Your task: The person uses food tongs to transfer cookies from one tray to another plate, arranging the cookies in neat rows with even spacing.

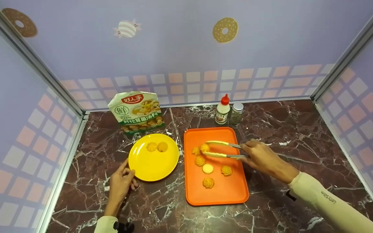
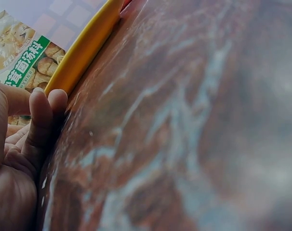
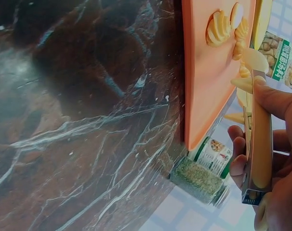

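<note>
- Two hands work at the orange tray (image 1: 235,191), the landmark at mid-counter (image 1: 303,136). The right hand (image 1: 264,160) holds the tongs (image 1: 225,149), its grip curled round their handles; their tips close on one swirl cookie (image 1: 204,148) at the tray's far left.
- Left hand (image 1: 120,184): fingers relaxed, holding nothing, touching the near rim of the yellow plate (image 1: 154,168), which lies just left of the tray.
- Judgement: steady, light pressure on the tongs suits a crumbly cookie; lifting it clear of the tray's rim avoids a knock.
- Contents: the tray holds four more cookies near its middle, one of them flat and pale (image 1: 208,168); the plate holds two (image 1: 157,147).
- Beyond the tray: a squeeze bottle (image 1: 222,110) and a spice jar (image 1: 236,113); a food packet (image 1: 137,111) stands beyond the plate.
</note>
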Demonstrator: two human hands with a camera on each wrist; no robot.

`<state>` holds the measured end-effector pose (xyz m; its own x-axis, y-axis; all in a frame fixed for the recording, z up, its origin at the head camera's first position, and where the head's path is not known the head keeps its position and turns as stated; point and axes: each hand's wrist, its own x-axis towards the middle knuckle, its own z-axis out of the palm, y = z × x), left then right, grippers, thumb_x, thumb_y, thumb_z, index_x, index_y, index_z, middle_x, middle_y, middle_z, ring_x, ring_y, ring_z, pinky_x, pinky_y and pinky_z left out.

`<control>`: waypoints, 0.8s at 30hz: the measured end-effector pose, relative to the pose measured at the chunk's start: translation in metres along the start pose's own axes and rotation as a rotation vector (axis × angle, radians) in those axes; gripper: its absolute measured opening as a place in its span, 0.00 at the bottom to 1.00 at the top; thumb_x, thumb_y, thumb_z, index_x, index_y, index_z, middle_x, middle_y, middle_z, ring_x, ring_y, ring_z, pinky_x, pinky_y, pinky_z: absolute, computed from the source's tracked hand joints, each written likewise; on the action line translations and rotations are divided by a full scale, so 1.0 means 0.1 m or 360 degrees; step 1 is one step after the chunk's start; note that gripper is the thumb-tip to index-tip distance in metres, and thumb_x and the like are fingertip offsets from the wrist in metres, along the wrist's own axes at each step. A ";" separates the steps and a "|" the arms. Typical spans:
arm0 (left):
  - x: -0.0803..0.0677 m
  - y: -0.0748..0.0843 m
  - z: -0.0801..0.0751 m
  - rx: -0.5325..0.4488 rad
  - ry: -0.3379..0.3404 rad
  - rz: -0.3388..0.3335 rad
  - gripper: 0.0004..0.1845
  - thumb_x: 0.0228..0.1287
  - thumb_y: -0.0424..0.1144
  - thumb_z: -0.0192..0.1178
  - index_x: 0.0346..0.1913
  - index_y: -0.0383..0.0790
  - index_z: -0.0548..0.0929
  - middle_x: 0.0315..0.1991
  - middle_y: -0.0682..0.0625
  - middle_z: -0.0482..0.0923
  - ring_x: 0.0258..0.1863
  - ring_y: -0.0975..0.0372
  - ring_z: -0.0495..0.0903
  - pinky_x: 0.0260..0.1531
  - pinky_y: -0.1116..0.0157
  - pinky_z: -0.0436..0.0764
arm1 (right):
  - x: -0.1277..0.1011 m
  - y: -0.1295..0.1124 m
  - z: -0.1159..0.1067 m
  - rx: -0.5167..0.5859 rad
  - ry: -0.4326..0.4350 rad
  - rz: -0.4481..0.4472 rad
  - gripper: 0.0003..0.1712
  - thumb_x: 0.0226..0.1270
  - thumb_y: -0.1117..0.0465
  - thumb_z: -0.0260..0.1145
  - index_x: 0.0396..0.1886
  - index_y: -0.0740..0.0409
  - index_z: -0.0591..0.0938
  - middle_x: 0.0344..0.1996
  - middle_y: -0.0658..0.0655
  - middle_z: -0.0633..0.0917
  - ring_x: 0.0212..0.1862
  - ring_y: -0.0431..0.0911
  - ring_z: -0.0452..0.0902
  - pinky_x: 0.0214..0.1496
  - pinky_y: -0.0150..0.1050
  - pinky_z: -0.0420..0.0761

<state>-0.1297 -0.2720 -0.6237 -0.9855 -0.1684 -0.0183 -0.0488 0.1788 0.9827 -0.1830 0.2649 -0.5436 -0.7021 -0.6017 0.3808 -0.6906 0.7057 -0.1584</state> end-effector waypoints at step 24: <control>-0.01 0.00 0.00 -0.0027 -0.0007 -0.0001 0.33 0.82 0.27 0.61 0.84 0.30 0.66 0.36 0.35 0.81 0.17 0.57 0.82 0.14 0.66 0.83 | 0.38 -0.24 0.16 0.0082 -0.0061 -0.0111 0.22 0.68 0.56 0.84 0.52 0.66 0.87 0.38 0.59 0.85 0.40 0.53 0.82 0.35 0.48 0.88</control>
<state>-0.1289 -0.2722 -0.6241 -0.9862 -0.1646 -0.0199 -0.0470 0.1621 0.9857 -0.1956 0.2188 -0.5398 -0.6573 -0.6635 0.3573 -0.7455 0.6418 -0.1796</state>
